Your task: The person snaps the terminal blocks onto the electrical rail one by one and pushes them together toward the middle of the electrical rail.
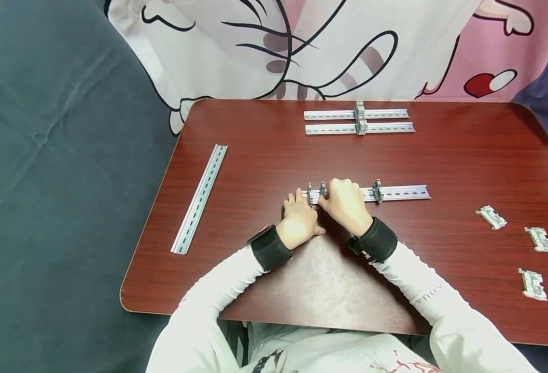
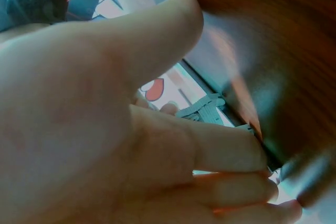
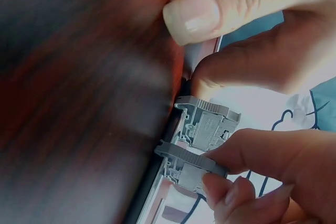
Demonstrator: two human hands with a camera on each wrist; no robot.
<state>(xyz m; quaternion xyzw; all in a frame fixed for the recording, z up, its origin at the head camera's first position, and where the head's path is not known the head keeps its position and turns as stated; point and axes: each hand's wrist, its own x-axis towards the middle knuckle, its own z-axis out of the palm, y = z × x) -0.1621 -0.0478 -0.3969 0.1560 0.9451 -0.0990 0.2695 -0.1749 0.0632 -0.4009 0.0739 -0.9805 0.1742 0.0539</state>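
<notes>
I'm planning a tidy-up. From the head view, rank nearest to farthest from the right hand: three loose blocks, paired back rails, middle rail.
1. Middle rail: under the right hand.
2. Paired back rails: beyond it.
3. Three loose blocks: off to the right.

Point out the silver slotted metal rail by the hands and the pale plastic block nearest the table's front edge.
Silver slotted metal rail [image 1: 402, 192]: head view, right section.
Pale plastic block [image 1: 532, 285]: head view, middle.
</notes>
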